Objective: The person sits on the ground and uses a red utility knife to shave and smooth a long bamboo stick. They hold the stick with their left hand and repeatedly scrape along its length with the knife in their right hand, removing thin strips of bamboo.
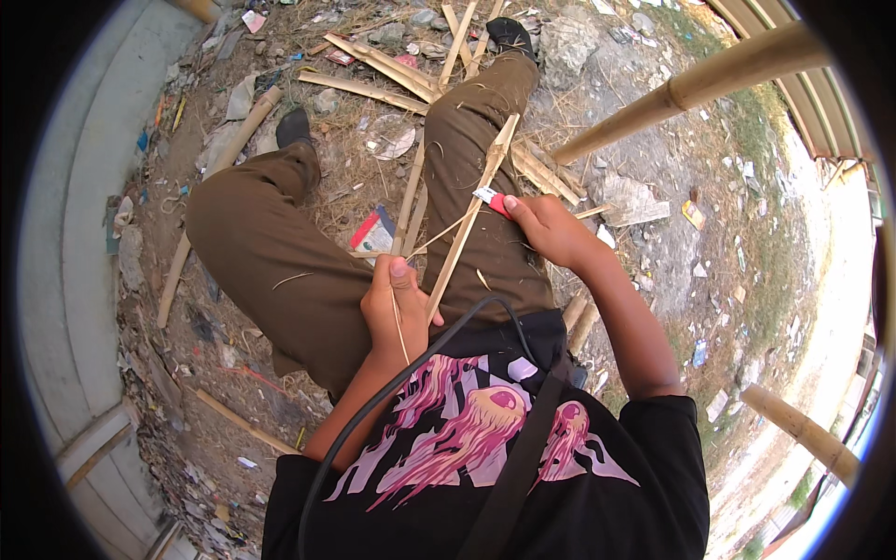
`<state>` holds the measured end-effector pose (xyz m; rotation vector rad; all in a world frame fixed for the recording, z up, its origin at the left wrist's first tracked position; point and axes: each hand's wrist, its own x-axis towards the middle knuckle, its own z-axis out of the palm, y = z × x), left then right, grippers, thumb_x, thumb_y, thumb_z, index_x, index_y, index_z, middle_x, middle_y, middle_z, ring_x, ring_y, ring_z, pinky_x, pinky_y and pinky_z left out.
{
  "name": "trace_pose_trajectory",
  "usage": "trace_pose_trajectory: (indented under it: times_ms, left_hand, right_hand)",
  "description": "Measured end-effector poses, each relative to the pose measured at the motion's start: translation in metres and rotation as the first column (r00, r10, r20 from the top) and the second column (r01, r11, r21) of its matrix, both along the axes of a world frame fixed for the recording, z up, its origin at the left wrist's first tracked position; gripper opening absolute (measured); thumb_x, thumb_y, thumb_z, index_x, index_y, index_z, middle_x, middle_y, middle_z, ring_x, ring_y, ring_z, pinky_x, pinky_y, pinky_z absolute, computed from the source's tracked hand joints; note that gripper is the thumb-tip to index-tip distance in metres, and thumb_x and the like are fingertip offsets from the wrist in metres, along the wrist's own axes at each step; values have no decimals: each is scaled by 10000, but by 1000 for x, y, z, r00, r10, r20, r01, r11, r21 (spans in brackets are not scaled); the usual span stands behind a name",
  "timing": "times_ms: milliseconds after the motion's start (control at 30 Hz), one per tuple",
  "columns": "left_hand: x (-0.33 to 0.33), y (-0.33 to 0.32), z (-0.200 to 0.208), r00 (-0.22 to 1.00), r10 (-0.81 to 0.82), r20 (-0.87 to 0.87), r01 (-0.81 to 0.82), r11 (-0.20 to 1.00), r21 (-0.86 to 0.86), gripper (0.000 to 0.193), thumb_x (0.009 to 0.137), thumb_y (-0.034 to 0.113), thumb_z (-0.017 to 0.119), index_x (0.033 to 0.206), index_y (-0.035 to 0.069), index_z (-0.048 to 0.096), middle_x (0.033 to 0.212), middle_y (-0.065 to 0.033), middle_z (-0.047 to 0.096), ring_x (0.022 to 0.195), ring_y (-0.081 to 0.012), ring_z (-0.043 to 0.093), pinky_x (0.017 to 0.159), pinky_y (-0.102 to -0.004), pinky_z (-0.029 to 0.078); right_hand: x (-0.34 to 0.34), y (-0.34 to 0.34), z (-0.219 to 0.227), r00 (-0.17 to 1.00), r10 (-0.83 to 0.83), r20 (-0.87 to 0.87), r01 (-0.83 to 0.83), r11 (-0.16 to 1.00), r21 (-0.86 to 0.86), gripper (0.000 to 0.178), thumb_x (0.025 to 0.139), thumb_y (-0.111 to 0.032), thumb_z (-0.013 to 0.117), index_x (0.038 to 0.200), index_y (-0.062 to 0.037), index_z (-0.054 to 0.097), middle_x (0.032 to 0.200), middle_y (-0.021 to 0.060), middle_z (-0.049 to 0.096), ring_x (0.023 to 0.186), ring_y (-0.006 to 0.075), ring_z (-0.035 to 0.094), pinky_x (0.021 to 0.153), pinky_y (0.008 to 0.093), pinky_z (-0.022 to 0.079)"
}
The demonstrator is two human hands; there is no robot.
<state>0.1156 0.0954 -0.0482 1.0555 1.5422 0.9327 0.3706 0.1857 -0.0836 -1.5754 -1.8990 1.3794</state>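
Note:
A long, pale bamboo strip (pixel 457 248) slants across my right thigh, its far end near the knee. My left hand (pixel 390 303) is closed around the near part of the strip. A thin sliver (pixel 441 236) runs from the strip to my left thumb, and more of it hangs down past the wrist. In my right hand (pixel 558 230) is a red-handled knife (pixel 500 203), with its short blade lying against the strip. The fingers under the handle are partly hidden. Small shavings (pixel 483 279) lie on the brown trousers.
Split bamboo pieces (pixel 383 70) lie beyond my feet, with more beside my right leg. A thick bamboo pole (pixel 691 89) rises at the right. Another pole (pixel 224 154) lies at the left near a grey wall (pixel 70 243). Litter and stones cover the dirt. A black cable (pixel 373 383) crosses my shirt.

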Motion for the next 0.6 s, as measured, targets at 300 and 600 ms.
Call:
trace_pose_trajectory:
  times_ms: [300, 600]
  left_hand:
    - [-1, 12, 4, 941, 168, 295, -155, 986, -67, 523, 1140, 532, 321, 1032, 29, 415, 889, -98, 546, 683, -250, 707, 640, -404, 661]
    - [-6, 20, 5, 945, -42, -325, 233, 784, 575, 267, 1083, 154, 574, 878, -16, 559, 834, -171, 569, 696, -329, 521, 675, -426, 471]
  right_hand:
    - [6, -17, -1, 996, -40, -84, 46, 997, 65, 534, 1118, -405, 431, 873, 15, 652, 602, 170, 534, 568, 304, 532, 629, 418, 455]
    - [-14, -39, 36, 915, -382, -130, 397, 910, 117, 408, 1135, -377, 487, 1004, -27, 652, 707, 54, 492, 676, 153, 516, 658, 330, 441]
